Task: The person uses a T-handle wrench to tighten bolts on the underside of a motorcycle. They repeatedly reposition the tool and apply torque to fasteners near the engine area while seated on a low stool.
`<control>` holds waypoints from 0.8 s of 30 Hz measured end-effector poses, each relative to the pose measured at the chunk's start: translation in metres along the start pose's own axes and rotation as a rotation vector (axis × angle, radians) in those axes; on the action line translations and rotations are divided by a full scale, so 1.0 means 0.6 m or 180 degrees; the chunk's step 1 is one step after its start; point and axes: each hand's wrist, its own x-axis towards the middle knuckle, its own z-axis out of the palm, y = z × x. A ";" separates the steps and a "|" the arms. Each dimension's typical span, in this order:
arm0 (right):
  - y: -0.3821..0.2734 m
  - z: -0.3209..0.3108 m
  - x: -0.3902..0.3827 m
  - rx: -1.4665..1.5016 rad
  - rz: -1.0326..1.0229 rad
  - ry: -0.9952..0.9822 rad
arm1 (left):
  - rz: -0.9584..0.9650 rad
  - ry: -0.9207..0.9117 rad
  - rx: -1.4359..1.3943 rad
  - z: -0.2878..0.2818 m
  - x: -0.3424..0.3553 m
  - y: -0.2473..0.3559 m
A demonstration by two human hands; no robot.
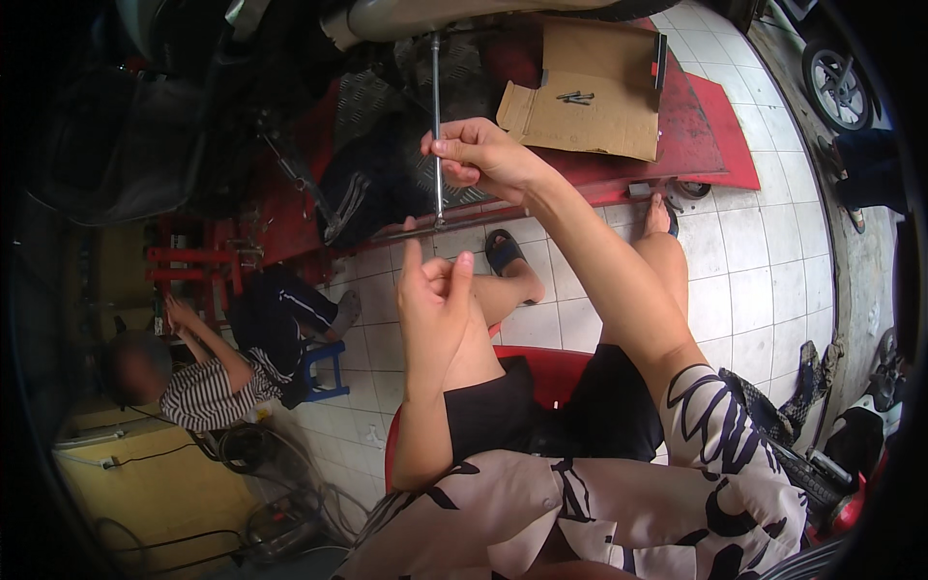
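Far L: a co-worker in a striped shirt (217, 394) sits on a low blue stool (329, 351), prob. to keep hands level w/ the red frame (188, 256). Centre: the wearer's L hand (433, 298), fingers loosely bent, index finger & thumb raised, grasps nothing visible; it sits below the rod's lower end, apparently apart from it. Metal rod (437, 116): near-vertical, its upper end at the pale casing (416, 17) overhead (contact there can't be told). R of it, the R hand (483, 157) pinches the shaft betw. thumb & fingers, a light grip that likely leaves the rod free to turn. Farther R: cardboard box (599, 128) laid open on the red platform (710, 130), w/ loose bolts (577, 98) on it, presumably so small parts stay together, within reach.
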 end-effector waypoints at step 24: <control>-0.014 0.000 0.015 -0.0026 -0.0221 0.0218 | -0.0066 -0.0453 -0.0683 0.014 0.018 0.007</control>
